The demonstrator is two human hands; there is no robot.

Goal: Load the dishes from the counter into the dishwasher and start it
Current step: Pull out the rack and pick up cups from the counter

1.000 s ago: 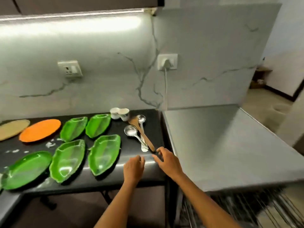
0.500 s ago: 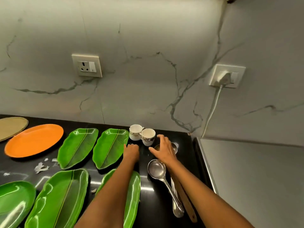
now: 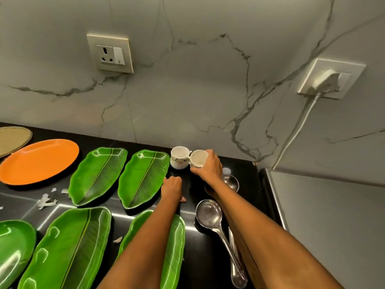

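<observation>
Two small white cups stand at the back of the black counter (image 3: 195, 243). My right hand (image 3: 209, 166) is wrapped around the right cup (image 3: 198, 158); the left cup (image 3: 179, 157) stands free beside it. My left hand (image 3: 171, 187) hovers low over the counter with curled fingers, holding nothing, next to a green leaf-shaped plate (image 3: 143, 177). Several more green leaf plates (image 3: 98, 175) and an orange oval plate (image 3: 38, 160) lie to the left. Steel ladles (image 3: 209, 213) and a wooden spatula lie under my right forearm.
A grey steel surface (image 3: 333, 222) adjoins the counter on the right. The marble wall carries a socket (image 3: 110, 53) and a plugged-in socket (image 3: 328, 80) with a white cable. A tan mat (image 3: 12, 138) lies far left. White scraps (image 3: 45, 201) dot the counter.
The view has closed in on the counter's back. My right hand went from the ladles to the right cup and closed on it. My left hand shifted slightly forward beside the leaf plate.
</observation>
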